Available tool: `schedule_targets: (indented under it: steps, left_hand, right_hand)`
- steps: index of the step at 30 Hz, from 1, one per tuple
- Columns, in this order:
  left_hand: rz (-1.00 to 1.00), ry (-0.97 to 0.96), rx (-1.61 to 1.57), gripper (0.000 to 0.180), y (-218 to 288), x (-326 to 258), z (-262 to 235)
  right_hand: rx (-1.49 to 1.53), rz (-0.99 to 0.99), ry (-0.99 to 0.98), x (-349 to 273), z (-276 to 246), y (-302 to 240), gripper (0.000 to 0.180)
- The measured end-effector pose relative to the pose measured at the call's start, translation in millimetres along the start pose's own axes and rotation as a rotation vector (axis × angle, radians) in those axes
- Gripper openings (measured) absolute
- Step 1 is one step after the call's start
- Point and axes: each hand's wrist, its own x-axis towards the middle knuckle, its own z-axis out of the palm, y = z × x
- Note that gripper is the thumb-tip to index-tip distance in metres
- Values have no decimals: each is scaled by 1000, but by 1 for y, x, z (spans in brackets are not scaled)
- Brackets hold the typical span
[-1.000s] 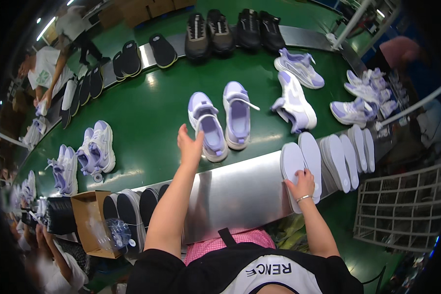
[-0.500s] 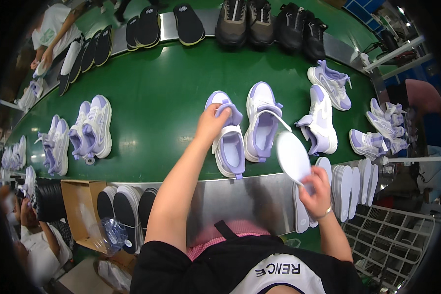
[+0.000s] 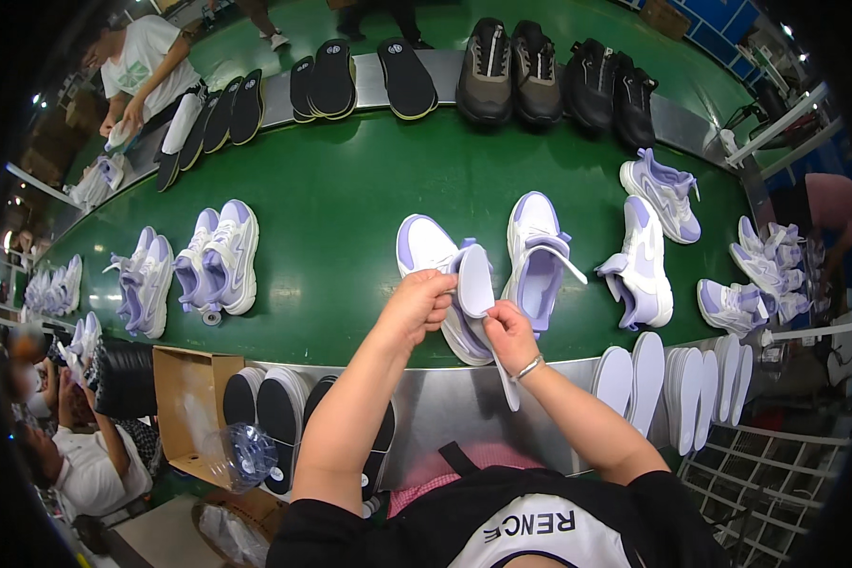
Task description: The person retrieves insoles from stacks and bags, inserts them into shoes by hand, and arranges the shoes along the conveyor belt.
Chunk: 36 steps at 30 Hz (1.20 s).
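Observation:
A white insole (image 3: 476, 281) stands bent over the opening of a white-and-lavender sneaker (image 3: 426, 244), its narrow end hanging toward me. My right hand (image 3: 511, 339) pinches the insole's edge near its middle. Closed fingers of my left hand (image 3: 418, 308) meet its left edge beside the shoe's tongue; whether they also grip the tongue is hidden. The insole covers most of the shoe's opening. Just right of it, the matching sneaker (image 3: 537, 256) lies toe away, with its tongue and strap folded open.
More lavender sneakers lie on the green table (image 3: 331, 208) at left and right. White insoles (image 3: 647, 379) line the near metal edge, black insoles (image 3: 282, 407) nearer left. Dark shoes (image 3: 488, 76) and black insoles stand along the far edge. Another person (image 3: 147, 66) works at far left.
My right hand has brought the insole leftward from beside the right sneaker to the left sneaker's opening. My left hand has shifted from the top of the tongue to the insole's edge.

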Motion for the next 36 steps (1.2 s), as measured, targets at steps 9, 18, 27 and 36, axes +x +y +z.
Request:
schedule_targets:
  steps: [9, 18, 27, 36]
  left_hand:
    - [1145, 496, 1058, 28, -24, 21, -8]
    - [748, 491, 647, 40, -38, 56, -1]
    - [648, 784, 707, 30, -37, 54, 5]
    - [548, 759, 738, 36, -55, 68, -34]
  right_hand:
    - [-760, -429, -9, -9, -67, -68, 17]
    - [-1002, -577, -149, -18, -85, -73, 19]
    - [-1395, -323, -772, 13, -32, -97, 13]
    - [-1228, -256, -421, 16, 39, -31, 20]
